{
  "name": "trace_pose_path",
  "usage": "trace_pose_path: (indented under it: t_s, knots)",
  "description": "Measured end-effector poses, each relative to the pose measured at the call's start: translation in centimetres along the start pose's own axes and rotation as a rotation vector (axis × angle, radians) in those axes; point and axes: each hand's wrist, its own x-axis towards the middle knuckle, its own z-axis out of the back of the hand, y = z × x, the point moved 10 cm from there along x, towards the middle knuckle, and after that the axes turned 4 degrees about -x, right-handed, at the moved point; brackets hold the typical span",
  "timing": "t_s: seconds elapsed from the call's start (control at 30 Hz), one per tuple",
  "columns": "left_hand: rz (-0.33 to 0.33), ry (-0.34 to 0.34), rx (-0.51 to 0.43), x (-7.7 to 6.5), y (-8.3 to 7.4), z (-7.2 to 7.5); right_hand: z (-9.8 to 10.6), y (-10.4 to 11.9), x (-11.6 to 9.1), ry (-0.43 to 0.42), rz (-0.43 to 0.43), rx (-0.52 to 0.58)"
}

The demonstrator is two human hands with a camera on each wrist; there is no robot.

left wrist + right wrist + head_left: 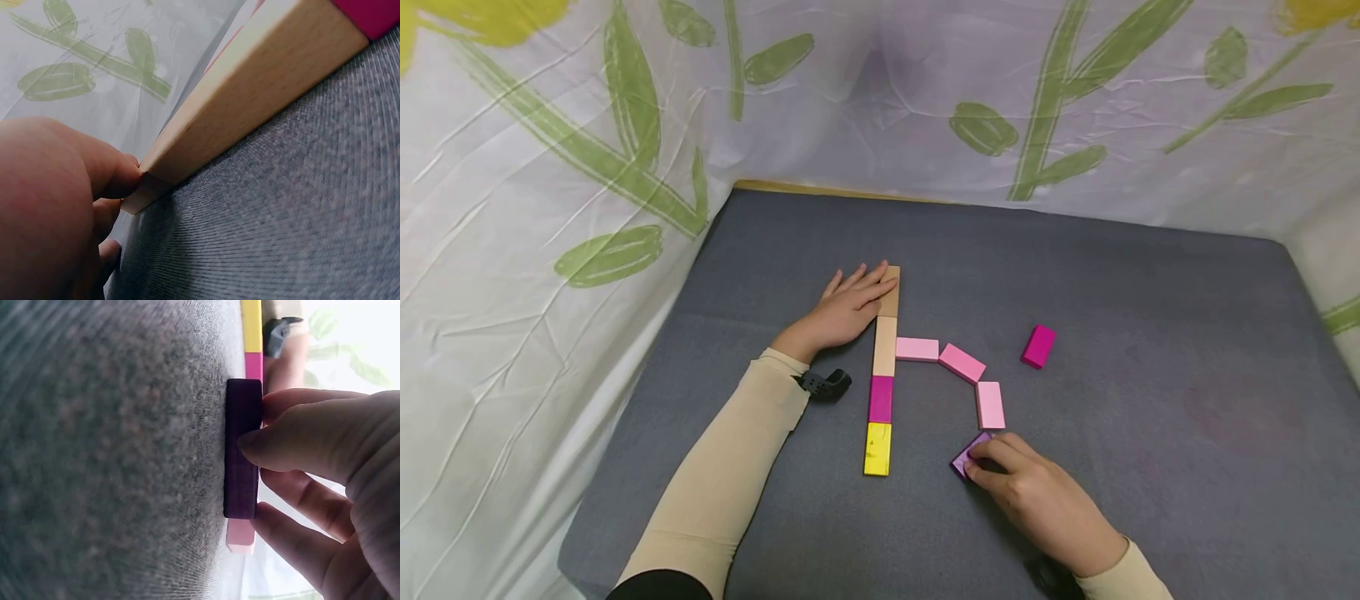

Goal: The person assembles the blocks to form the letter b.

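My right hand (1041,500) pinches a purple block (972,454) that lies tilted on the cloth, just below the lowest pink block (990,405). In the right wrist view the thumb presses on the near side of the purple block (242,450), fingers at its top edge. With its fingers extended, my left hand (846,308) rests on the tan wooden block (890,298) heading a straight column. Below that block come another wooden block (885,346), a magenta block (881,399) and a yellow block (877,450). Two more pink blocks (917,349) curve out rightward from the column.
A loose magenta block (1038,347) lies to the right of the curve. Grey cloth (1150,350) covers the table, and a pale sheet with painted leaves (880,100) hangs behind and to the left. A black band (824,385) sits at the left wrist.
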Motion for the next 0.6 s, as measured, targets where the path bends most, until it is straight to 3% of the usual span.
trace_pose_path:
  t_s: [0.27, 0.6]
  knots:
    - [0.005, -0.002, -0.003, 0.1, 0.11, -0.11, -0.57, -0.62, -0.23, 0.034, -0.047, 0.012]
    - [0.013, -0.004, 0.002, 0.01, 0.1, -0.01, -0.43, -0.57, -0.07, 0.002, -0.05, 0.011]
